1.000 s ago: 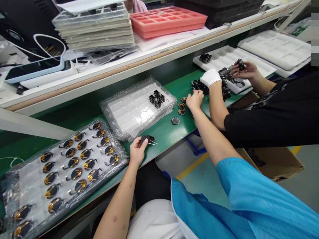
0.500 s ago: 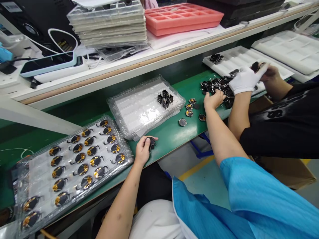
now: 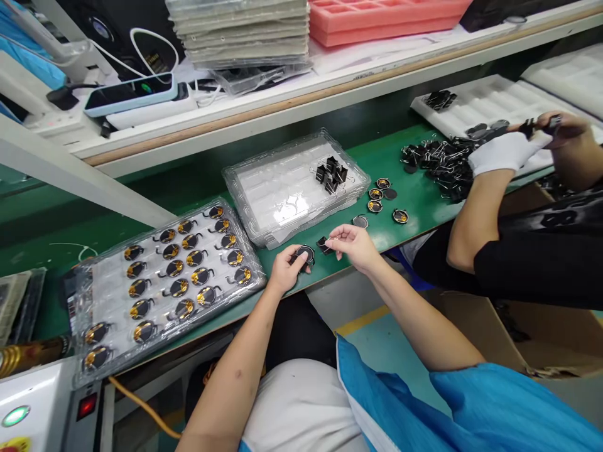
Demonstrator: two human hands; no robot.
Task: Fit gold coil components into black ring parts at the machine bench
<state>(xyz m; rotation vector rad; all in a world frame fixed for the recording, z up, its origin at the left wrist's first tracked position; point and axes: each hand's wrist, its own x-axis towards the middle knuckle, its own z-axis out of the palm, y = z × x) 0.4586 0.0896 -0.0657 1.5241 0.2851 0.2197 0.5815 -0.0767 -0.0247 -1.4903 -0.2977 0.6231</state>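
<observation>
My left hand grips a round black disc-shaped part at the front of the green bench, thumb on its face. Just to the right, my right hand pinches a black binder clip by its wire handles, close to the disc but apart from it. Behind my hands, several binder clips stand on a stack of clear plastic trays. Several loose round parts with metal rims lie beyond my right hand, some showing orange film.
At left, a clear tray holds rows of round parts with orange film and black tails. A binder clip pile lies at right, beside a co-worker's white-gloved hand. A white shelf edge runs above the bench.
My right hand has come back from the binder clip pile with a clip, now beside my left hand. My left hand still holds the round part, its face now turned upward. The view has shifted.
</observation>
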